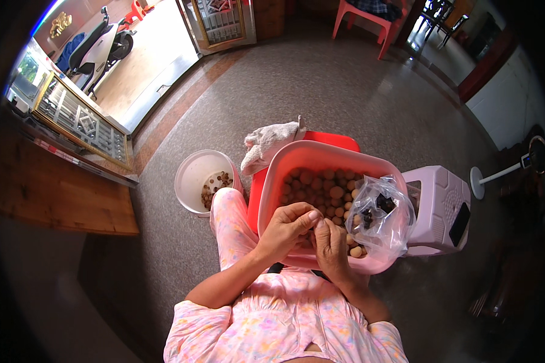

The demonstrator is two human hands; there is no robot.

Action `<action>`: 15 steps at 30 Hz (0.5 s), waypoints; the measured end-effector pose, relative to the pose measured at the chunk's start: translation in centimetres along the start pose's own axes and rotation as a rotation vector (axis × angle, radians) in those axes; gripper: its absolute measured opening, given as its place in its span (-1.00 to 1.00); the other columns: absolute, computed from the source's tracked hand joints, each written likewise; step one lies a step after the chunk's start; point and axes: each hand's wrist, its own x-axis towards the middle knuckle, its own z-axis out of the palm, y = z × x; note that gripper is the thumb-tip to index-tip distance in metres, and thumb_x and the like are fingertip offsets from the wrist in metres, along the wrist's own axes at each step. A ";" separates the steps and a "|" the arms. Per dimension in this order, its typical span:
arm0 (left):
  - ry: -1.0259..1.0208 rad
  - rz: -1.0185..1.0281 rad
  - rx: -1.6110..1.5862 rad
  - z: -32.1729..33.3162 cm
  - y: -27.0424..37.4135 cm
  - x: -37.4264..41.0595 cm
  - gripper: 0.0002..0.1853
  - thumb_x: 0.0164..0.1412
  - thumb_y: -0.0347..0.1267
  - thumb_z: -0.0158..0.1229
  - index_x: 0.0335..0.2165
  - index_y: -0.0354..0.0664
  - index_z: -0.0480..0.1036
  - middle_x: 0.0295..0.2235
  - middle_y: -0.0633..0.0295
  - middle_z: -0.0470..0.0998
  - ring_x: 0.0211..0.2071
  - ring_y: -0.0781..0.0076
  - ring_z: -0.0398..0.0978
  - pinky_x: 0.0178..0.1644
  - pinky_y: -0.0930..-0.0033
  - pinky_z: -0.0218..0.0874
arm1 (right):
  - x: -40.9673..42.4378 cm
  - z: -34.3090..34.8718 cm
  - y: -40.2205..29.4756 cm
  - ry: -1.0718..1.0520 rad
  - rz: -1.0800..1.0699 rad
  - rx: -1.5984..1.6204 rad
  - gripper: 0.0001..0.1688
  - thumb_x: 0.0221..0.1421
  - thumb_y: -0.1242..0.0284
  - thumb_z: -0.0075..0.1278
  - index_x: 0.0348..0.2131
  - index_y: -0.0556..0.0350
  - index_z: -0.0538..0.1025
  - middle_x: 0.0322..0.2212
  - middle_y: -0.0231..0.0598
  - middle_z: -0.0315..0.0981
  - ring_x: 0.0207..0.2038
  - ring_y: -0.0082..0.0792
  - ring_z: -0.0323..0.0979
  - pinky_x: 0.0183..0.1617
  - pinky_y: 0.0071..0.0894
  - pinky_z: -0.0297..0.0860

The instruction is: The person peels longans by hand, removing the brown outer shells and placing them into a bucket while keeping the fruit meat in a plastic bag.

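Observation:
Over a pink plastic basin [281, 156], my left hand [288, 227] and my right hand [331, 242] meet at thumbs and fingertips. They pinch a small piece between them, almost wholly covered by the fingers, so I cannot tell its kind. Many round tan-brown fruits [336, 192], which look like longans, lie in the basin below. On the basin's right side rests a clear plastic bag [397, 227] with dark, moist-looking pieces [384, 203] inside, close to my right hand.
A white bucket [188, 165] with brown bits [222, 179] stands left of my knee. Beneath the basin is a red plastic support [255, 199] with a pale cloth [272, 143] at its corner. To the right, a lilac stool [436, 195] bears a black phone [459, 227].

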 end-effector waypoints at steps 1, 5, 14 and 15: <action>0.003 -0.014 -0.018 -0.2 0.0 0.0 -0.82 0.09 -0.34 0.00 -0.49 -0.26 0.37 -0.65 0.41 0.33 -0.71 0.79 0.18 -0.72 0.76 -0.03 | 0.0 0.0 -0.3 0.011 -0.049 -0.053 -0.67 0.10 0.39 -0.32 -0.59 0.25 0.32 -0.70 0.01 0.27 -0.62 -0.01 0.27 -0.58 -0.23 0.14; 0.039 -0.045 -0.076 -0.3 -0.1 -0.1 -0.83 0.08 -0.37 0.01 -0.52 -0.27 0.37 -0.64 0.39 0.34 -0.69 0.77 0.22 -0.69 0.75 0.01 | -0.3 0.5 -0.5 0.094 -0.145 -0.156 -0.68 0.09 0.40 -0.32 -0.60 0.24 0.31 -0.69 0.05 0.28 -0.61 0.05 0.27 -0.57 -0.17 0.16; 0.121 0.008 -0.044 0.4 -0.1 -0.5 -0.83 0.08 -0.40 -0.02 -0.52 -0.32 0.37 -0.62 0.35 0.37 -0.64 0.73 0.30 -0.63 0.73 0.16 | -0.3 1.0 -0.5 0.140 -0.240 -0.189 -0.72 0.07 0.42 -0.31 -0.58 0.24 0.30 -0.68 0.07 0.28 -0.60 0.08 0.26 -0.56 -0.13 0.16; 0.128 0.009 -0.041 0.4 -0.2 -0.4 -0.83 0.08 -0.40 -0.02 -0.53 -0.32 0.37 -0.62 0.35 0.37 -0.64 0.72 0.31 -0.62 0.73 0.17 | -0.3 1.0 -0.5 0.141 -0.244 -0.199 -0.72 0.07 0.42 -0.31 -0.58 0.25 0.30 -0.68 0.07 0.28 -0.59 0.08 0.26 -0.55 -0.13 0.16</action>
